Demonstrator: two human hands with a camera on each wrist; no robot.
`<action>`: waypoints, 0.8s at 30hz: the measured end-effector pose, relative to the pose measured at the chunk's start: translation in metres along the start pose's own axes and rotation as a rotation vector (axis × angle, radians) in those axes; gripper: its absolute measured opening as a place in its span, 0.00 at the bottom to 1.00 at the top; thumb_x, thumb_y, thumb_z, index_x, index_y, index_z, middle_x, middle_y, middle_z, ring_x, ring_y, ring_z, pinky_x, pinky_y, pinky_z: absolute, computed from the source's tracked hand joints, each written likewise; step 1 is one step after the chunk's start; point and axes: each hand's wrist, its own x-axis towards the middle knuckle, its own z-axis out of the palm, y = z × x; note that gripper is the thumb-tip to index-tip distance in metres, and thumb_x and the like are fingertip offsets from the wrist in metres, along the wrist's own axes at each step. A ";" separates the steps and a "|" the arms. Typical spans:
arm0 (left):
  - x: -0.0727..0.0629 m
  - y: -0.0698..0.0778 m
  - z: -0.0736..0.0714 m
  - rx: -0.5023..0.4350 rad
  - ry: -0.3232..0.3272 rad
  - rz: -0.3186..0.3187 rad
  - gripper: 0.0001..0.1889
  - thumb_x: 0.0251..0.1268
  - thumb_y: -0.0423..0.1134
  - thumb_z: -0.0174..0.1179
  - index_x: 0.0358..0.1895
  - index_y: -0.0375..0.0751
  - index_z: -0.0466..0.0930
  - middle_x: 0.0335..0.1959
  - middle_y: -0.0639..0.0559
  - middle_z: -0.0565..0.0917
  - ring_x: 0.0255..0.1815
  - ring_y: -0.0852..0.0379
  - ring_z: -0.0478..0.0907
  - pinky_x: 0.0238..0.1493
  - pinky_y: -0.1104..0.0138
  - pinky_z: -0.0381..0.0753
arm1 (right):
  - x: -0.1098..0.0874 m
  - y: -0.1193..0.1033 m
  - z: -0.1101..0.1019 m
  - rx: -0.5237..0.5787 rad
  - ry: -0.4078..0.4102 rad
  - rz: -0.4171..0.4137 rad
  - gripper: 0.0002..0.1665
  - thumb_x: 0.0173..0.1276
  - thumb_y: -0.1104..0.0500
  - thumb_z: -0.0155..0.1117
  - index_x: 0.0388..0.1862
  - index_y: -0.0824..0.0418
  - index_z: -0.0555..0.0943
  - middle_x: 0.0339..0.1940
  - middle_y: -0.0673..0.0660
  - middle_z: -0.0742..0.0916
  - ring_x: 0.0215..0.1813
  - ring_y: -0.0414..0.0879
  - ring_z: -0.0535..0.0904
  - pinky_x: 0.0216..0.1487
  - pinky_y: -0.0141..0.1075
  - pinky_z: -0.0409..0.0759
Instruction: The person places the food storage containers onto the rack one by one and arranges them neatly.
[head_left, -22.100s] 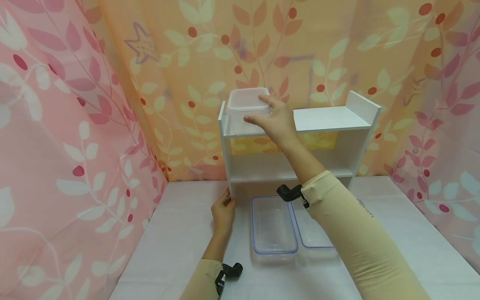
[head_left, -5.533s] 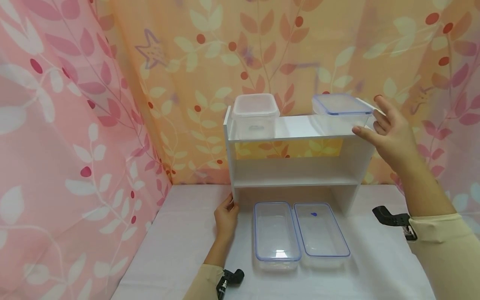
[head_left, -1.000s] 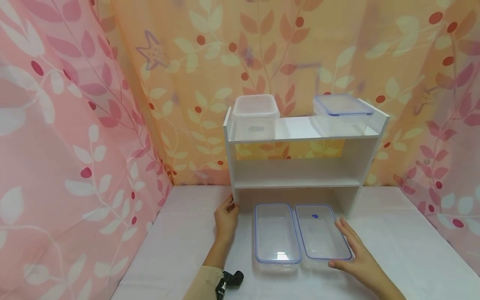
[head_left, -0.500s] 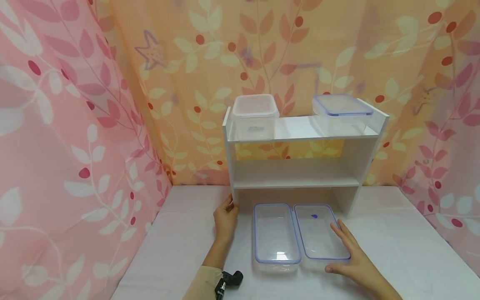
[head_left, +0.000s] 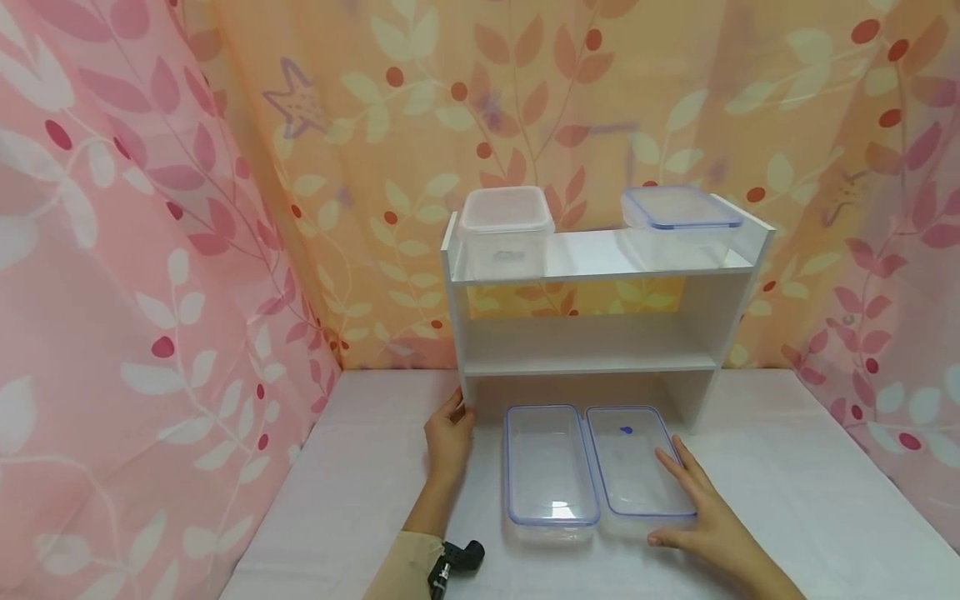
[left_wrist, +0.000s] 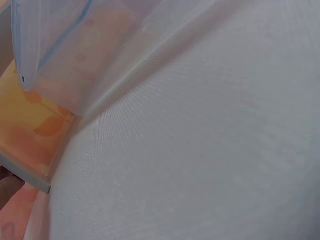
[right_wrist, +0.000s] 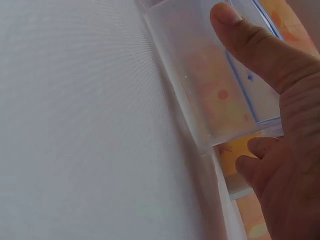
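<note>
Right hand (head_left: 705, 523) has dropped from the blue-lidded box (head_left: 682, 217) up top to the right blue-rimmed container (head_left: 636, 475); work looks shifted there. It's spread about the near right corner, contact unclear. Left hand (head_left: 448, 442) touches the white shelf's (head_left: 592, 362) left side, can't tell if pinching. Container's on the tabletop (head_left: 375, 475), a second container (head_left: 551, 471) just beside.

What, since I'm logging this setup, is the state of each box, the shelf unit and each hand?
Shelf unit, standing upright.
White-lidded box, closed, upright.
Blue-rimmed box on top, lidded, upright.
Left table box, lidded, upright.
Right table box, lidded, upright.
Left hand, gripping the shelf unit's left side.
Right hand, fingers spread at the right table box; contact unclear.
</note>
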 end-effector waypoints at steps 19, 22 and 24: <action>0.001 -0.003 0.001 -0.022 -0.008 -0.020 0.25 0.62 0.25 0.64 0.63 0.44 0.83 0.59 0.47 0.86 0.49 0.47 0.88 0.32 0.73 0.83 | -0.001 0.003 0.000 -0.016 0.062 -0.054 0.68 0.38 0.56 0.89 0.79 0.64 0.64 0.84 0.67 0.55 0.84 0.31 0.42 0.70 0.13 0.44; 0.001 -0.004 0.000 -0.020 -0.009 -0.020 0.25 0.62 0.25 0.64 0.64 0.44 0.83 0.59 0.47 0.86 0.50 0.47 0.88 0.30 0.73 0.83 | -0.001 0.004 0.001 -0.028 0.070 -0.046 0.68 0.38 0.55 0.90 0.79 0.64 0.65 0.85 0.65 0.56 0.83 0.30 0.43 0.70 0.13 0.44; 0.001 -0.004 0.000 -0.012 -0.008 -0.020 0.25 0.62 0.25 0.64 0.64 0.44 0.83 0.59 0.47 0.86 0.50 0.47 0.88 0.31 0.73 0.83 | -0.002 0.005 0.001 -0.033 0.074 -0.044 0.68 0.38 0.55 0.90 0.79 0.65 0.65 0.85 0.64 0.56 0.83 0.30 0.43 0.71 0.13 0.45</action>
